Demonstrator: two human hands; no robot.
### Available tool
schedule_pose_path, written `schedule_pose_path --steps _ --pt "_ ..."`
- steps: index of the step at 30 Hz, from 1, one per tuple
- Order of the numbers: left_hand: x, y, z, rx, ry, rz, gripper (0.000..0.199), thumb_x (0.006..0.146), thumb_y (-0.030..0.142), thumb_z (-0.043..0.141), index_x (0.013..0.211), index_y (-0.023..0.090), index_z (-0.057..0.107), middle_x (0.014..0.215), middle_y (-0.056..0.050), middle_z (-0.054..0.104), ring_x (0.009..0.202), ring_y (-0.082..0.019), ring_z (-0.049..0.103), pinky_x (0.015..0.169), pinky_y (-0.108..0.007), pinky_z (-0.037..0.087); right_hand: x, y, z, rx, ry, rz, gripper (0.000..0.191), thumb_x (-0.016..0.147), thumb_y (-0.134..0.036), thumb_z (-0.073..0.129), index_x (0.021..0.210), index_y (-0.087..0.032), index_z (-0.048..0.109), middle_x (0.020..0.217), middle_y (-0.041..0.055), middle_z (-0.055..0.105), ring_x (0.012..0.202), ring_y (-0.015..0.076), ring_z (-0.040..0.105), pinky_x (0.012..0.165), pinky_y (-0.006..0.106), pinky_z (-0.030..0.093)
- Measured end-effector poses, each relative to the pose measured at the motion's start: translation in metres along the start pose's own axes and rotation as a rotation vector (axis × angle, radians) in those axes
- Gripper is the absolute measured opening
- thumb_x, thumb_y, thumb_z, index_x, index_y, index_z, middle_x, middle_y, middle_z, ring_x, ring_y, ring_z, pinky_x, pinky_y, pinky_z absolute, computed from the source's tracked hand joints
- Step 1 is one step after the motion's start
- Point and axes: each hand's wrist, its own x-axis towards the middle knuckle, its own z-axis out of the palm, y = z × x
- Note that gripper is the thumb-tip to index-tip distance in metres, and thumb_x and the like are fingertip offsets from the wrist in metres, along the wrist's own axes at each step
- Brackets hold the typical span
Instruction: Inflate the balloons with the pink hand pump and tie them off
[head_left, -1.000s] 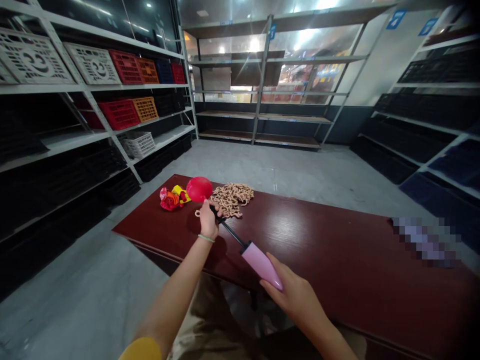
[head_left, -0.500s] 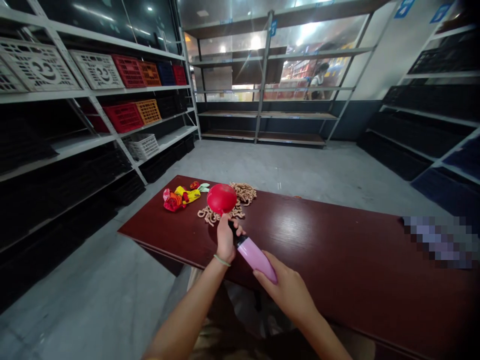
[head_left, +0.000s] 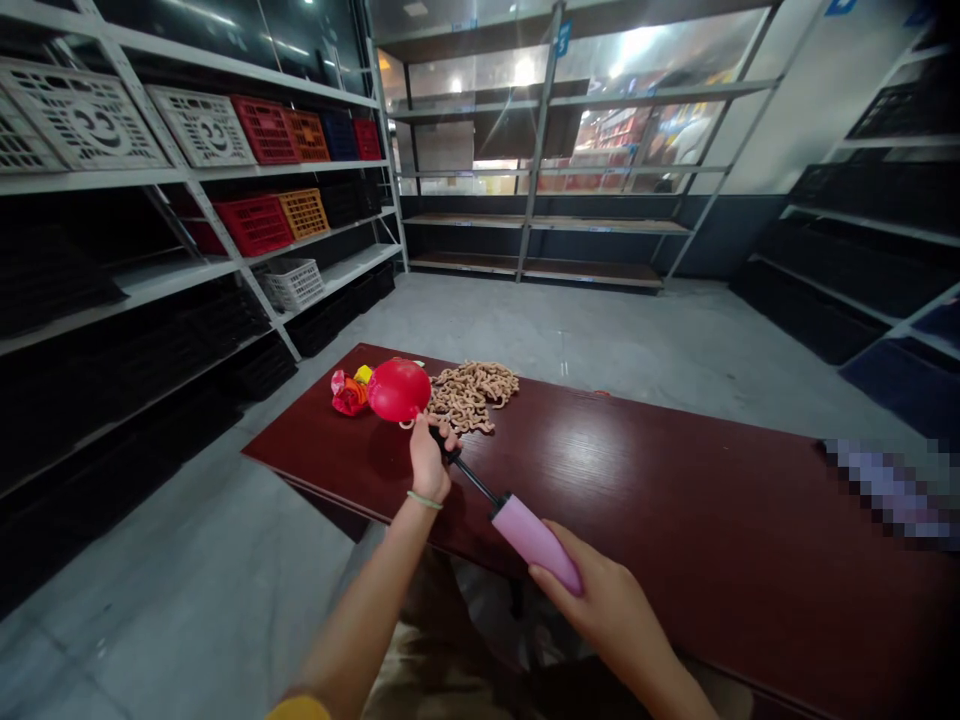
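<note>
Dark-red worktop (head_left: pixel 660 500): left grip (head_left: pixel 431 465) closed on pump (head_left: pixel 535 543) front at balloon (head_left: pixel 399 390) neck, right grip (head_left: pixel 615 605) wrapped round pump body. Balloon likely light, burstable; neck safest.

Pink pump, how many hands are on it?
2: the left hand grips the pump at its black end, beside the red balloon; the right hand holds its pink body.

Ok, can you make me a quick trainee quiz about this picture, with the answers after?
1. True or false: a thin black rod shows between the left hand and the pink plastic tube.
2. Which is nearer the round red rubber balloon: the left hand or the right hand?
3. The curly beige heap lies on: A) the floor; B) the dark-red rectangular table; C) a shelf.

Key: 1. True; 2. Left hand; 3. B.
</note>
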Motion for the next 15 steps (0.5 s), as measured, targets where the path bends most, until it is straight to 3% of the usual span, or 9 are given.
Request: schedule_pose_path --steps 6,9,15 --pt "-0.034 -0.026 0.008 0.046 -0.023 -0.072 0.024 0.093 0.042 0.047 0.082 0.021 0.042 0.059 0.006 0.043 0.039 -0.006 0.036 0.049 -0.021 0.043 0.024 -0.028 0.007 0.024 0.005 -0.015 0.052 0.09 -0.048 0.05 0.135 -0.023 0.053 0.126 0.0078 0.066 0.107 0.0306 0.067 0.087 0.041 0.053" --pt "-0.029 -0.018 0.009 0.083 -0.043 -0.021 0.026 0.094 0.042 0.045 0.08 0.02 0.043 0.057 0.006 0.043 0.038 -0.006 0.036 0.048 -0.022 0.043 0.018 -0.019 0.006 0.093 -0.016 -0.04 0.055 0.088 -0.047 0.054 0.138 -0.023 0.051 0.131 0.0077 0.063 0.114 0.0284 0.064 0.094 0.038 0.051" --pt "0.008 0.016 0.006 0.043 -0.033 0.061 0.025 0.095 0.038 0.044 0.078 0.02 0.043 0.057 0.006 0.042 0.039 -0.007 0.039 0.047 -0.021 0.043 -0.008 0.013 -0.01 0.108 -0.024 -0.025 0.058 0.085 -0.049 0.058 0.136 -0.021 0.055 0.137 0.0083 0.058 0.123 0.0278 0.058 0.104 0.039 0.045"
